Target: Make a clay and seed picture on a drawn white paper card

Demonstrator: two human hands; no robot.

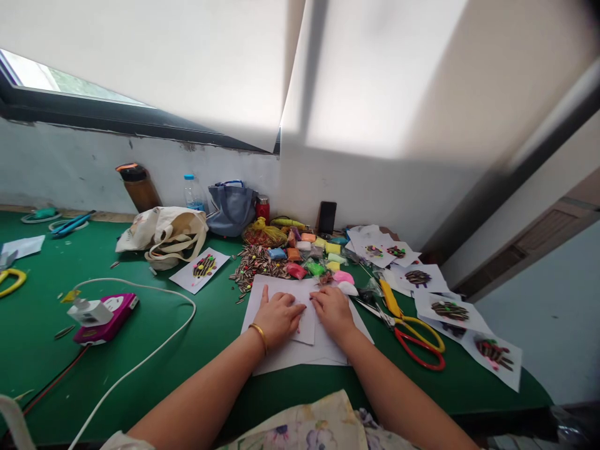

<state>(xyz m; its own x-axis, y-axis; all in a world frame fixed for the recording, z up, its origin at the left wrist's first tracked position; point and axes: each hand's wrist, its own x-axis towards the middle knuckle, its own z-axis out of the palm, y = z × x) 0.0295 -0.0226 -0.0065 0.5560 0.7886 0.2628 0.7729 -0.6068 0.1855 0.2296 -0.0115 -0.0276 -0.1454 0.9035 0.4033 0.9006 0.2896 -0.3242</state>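
Head view: both hands (304,312) press flat on white paper (300,350).

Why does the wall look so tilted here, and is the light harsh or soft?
Head view, throughout: the wide lens tilts and stretches the window frame; soft daylight filters through the blind, crossed by a grey shadow band; the left hand and right hand cast only faint shadows on the white paper.

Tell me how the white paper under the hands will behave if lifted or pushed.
The white paper looks thin, so probably light and floppy when lifted. Its loosely stacked sheets would likely slide apart on the smooth green table if pushed.
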